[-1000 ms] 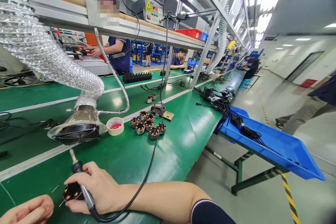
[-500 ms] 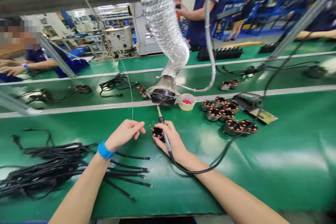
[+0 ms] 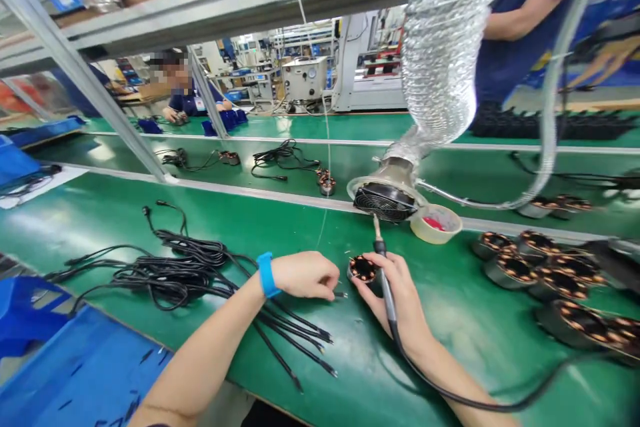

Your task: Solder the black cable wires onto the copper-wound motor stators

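On green bench (image 3: 280,227), ctr of view: 1 wound ring (image 3: 357,275), silver outside, copper coils round a dark bore, bore facing up. R hand (image 3: 404,290) grasps it at its R side, thumb below nr the edge, index finger above. Same hand carries soldering iron (image 3: 385,280), handle slanting across thumb/index gap, tip pointing fwd & up. R forearm comes in from bottom R, approx. in line w/ hand.

L hand (image 3: 305,273) just L of ring, apart from it; wrist w/ blue band (image 3: 269,275), back of hand up, fingers curled in, thumb fwd. One cable end shows just past thumb; whether pinched or merely beneath, can't tell. L forearm slants up from bottom L, over the cable ends.

Nearby: black cables (image 3: 175,270) heaped L; fan (image 3: 383,203) beyond iron tip; pale tub (image 3: 436,235) w/ red contents beside fan; more wound rings (image 3: 511,270) clustered R. Far side, L: co-worker (image 3: 193,105) seated.
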`<act>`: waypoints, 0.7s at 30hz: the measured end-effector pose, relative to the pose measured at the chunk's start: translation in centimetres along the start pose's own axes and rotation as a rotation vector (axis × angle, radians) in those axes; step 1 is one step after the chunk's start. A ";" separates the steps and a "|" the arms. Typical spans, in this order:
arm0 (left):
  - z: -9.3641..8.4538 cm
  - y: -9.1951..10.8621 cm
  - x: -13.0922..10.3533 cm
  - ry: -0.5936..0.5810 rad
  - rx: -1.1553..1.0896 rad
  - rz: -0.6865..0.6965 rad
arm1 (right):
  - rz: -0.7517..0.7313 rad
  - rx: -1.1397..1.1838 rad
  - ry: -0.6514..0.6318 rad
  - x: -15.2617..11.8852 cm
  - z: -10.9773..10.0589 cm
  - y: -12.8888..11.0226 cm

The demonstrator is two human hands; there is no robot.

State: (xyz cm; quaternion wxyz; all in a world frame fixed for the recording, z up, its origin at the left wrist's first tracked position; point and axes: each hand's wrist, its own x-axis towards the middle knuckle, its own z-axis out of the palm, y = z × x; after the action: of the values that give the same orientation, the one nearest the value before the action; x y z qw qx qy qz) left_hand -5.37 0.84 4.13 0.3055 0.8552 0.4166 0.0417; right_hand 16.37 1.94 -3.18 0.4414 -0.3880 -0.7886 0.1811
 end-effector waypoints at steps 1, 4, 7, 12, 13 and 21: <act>-0.3 0.1 -0.2 0.054 -0.133 0.004 | 0.002 0.018 -0.007 0.0 0.0 -0.1; -0.5 0.2 0.0 0.244 -0.582 -0.054 | 0.007 0.080 -0.034 0.0 0.0 -0.2; 0.4 0.2 0.8 0.345 -0.820 -0.091 | 0.011 0.130 -0.063 0.1 -0.3 -0.2; 1.1 0.1 1.4 0.358 -0.939 -0.104 | -0.016 0.198 -0.025 0.5 -1.1 -2.0; 1.1 0.1 1.3 0.358 -0.937 -0.112 | -0.014 0.219 0.003 0.7 -1.2 -2.4; 0.8 0.7 0.9 0.347 -0.837 -0.059 | 0.040 0.374 0.144 2.0 -1.0 -4.0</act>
State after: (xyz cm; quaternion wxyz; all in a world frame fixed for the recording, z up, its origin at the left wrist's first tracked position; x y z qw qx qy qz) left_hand -4.00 0.78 3.68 0.5519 0.6261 0.4331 0.3404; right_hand 14.82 0.88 1.02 0.5572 -0.3268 -0.6997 0.3051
